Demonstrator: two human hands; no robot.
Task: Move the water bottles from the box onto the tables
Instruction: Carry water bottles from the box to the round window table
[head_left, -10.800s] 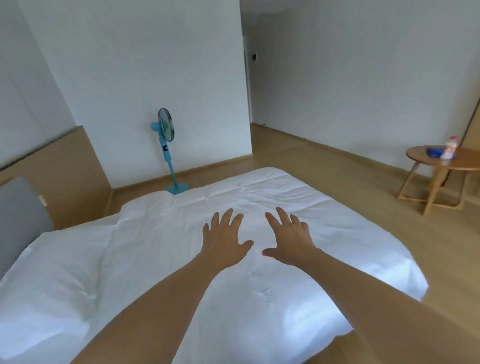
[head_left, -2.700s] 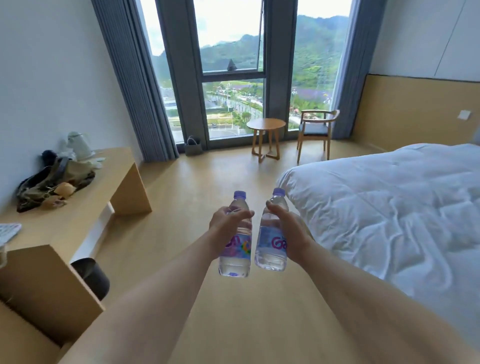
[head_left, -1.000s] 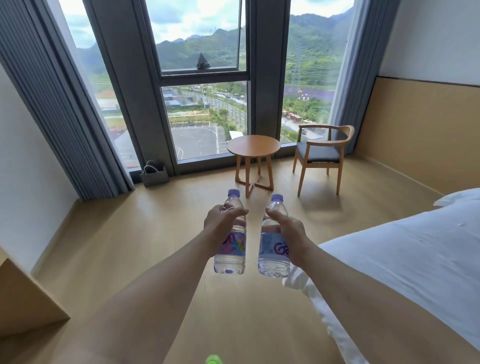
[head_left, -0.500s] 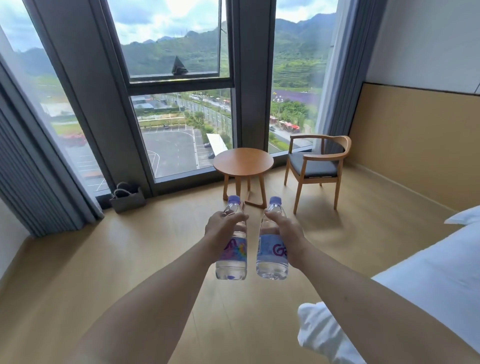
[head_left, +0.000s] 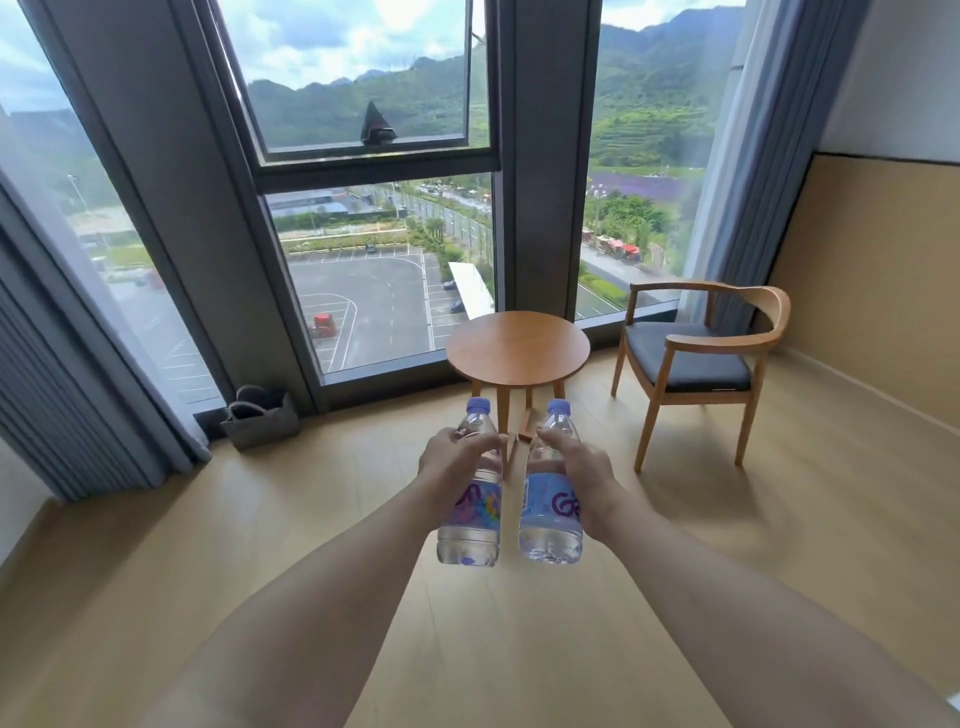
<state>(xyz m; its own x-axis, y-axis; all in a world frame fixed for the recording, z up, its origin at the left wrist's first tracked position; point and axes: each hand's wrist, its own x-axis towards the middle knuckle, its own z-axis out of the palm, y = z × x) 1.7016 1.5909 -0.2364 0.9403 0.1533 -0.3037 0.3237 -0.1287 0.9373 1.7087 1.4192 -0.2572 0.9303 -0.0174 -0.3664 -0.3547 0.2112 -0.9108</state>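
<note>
Two clear plastic water bottles held out in front at mid-frame, above bare wooden floor (head_left: 727, 545), both upright with long axes vertical and pale purple caps pointing up. Left bottle (head_left: 470, 499) clasped around its upper body by the left hand (head_left: 451, 462), fingers wrapped over the shoulder just below the neck. Right bottle (head_left: 551, 493) gripped the same way by the right hand (head_left: 582, 478), thumb across the front. Both filled with clear water nearly to the neck. Bottles side by side, close together but apart, bases level with each other.

Labels wrapped round the middle of each: on the left one, purple lettering partly hidden by the hand, with a multicoloured patch beside it; on the right one, light blue ground with large purple letters reading something like "Ga", the rest turned out of sight. Small print down the label edge, too small to read.

Beyond the bottles, round wooden side table (head_left: 518, 345) near the tall window (head_left: 374, 270), top bare. Wooden armchair (head_left: 701, 358) with dark grey seat cushion just right of the table. Small grey bag (head_left: 261, 418) with looped handles on the floor against the window frame, contents not visible.
</note>
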